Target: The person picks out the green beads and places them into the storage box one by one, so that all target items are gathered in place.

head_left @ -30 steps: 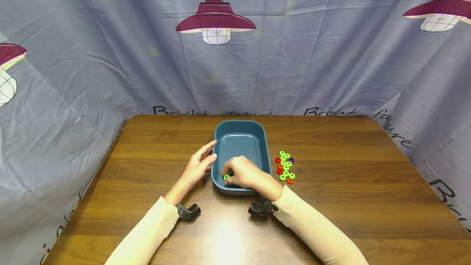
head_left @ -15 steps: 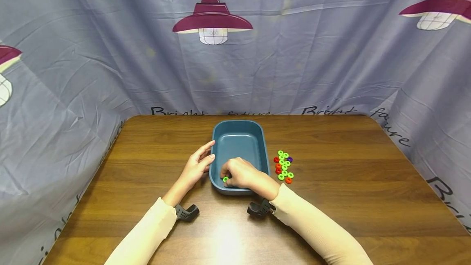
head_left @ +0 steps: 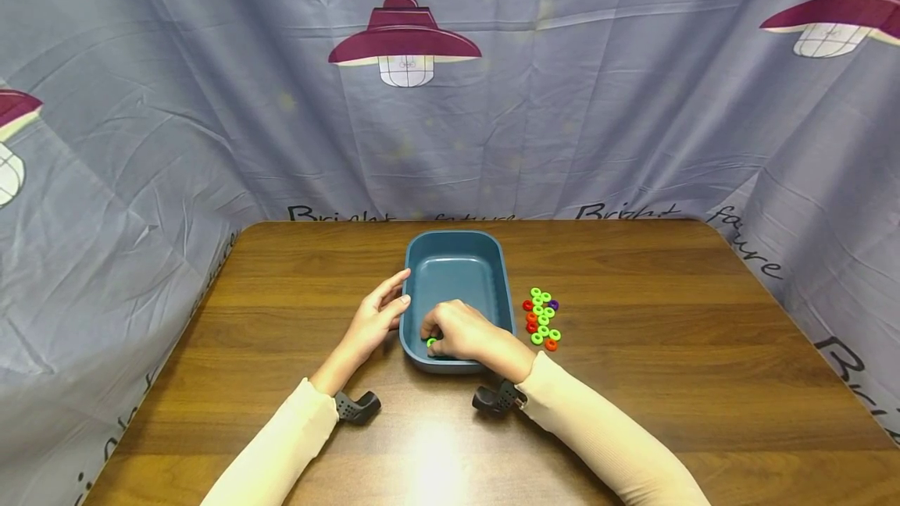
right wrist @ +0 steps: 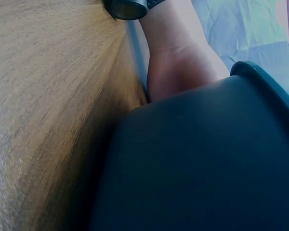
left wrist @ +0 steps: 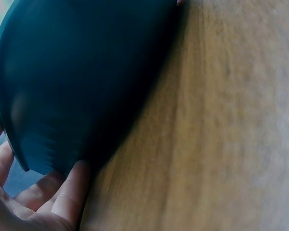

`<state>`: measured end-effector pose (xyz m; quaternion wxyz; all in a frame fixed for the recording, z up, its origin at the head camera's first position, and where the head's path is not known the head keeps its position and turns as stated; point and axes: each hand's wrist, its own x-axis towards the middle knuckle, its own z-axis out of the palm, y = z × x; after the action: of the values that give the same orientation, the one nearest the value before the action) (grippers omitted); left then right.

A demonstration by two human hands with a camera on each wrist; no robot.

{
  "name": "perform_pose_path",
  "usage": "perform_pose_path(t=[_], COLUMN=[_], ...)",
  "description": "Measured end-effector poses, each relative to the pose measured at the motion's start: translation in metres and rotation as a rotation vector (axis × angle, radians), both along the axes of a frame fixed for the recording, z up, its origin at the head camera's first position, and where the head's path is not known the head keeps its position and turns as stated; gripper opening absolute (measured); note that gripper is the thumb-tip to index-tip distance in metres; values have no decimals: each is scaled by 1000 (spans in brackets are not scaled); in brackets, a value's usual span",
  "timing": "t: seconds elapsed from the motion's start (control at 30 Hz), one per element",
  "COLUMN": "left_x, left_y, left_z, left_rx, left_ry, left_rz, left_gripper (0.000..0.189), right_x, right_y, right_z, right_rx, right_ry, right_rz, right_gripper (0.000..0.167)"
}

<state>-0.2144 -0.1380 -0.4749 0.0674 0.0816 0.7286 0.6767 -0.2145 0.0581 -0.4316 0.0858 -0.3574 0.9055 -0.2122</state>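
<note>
Head view: near the tabletop's (head_left: 668,350) far edge stands a blue tray (head_left: 457,283), its left wall touched by the left hand's (head_left: 375,316) relaxed fingers. Inside, the right hand (head_left: 460,330) pinches a green ring (head_left: 429,343) at the near-left corner; loose rings (head_left: 540,320) lie beside the right edge.

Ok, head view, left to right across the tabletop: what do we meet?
Bare left hand → blue rounded-rectangular tray → loose cluster of small green, red, orange and purple rings.

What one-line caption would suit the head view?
Left hand touching the side of a blue tray, right hand inside at a green ring; more colored rings lie on the wooden table.
</note>
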Motion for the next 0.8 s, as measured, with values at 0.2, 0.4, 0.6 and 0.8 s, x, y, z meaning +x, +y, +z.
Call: perform_pose_path(t=[0.2,0.4,0.6,0.8], left_x=[0,0,0,0], left_y=[0,0,0,-1], left_z=[1,1,-1,-1], left_rx=[9,4,6,5], left_ry=[-4,-4,7,9], left_rz=[-4,-5,-5,-5], left_gripper=[53,53,54,54], right_x=[0,0,-7,-18], right_y=[1,13,43,83], right_z=[1,9,26,38], right_rx=[-11,-53,-173,-271], right_ry=[-3,49,127,138], right_rz=[-18,-40,-84,-206], right_gripper=[15,19,21,19])
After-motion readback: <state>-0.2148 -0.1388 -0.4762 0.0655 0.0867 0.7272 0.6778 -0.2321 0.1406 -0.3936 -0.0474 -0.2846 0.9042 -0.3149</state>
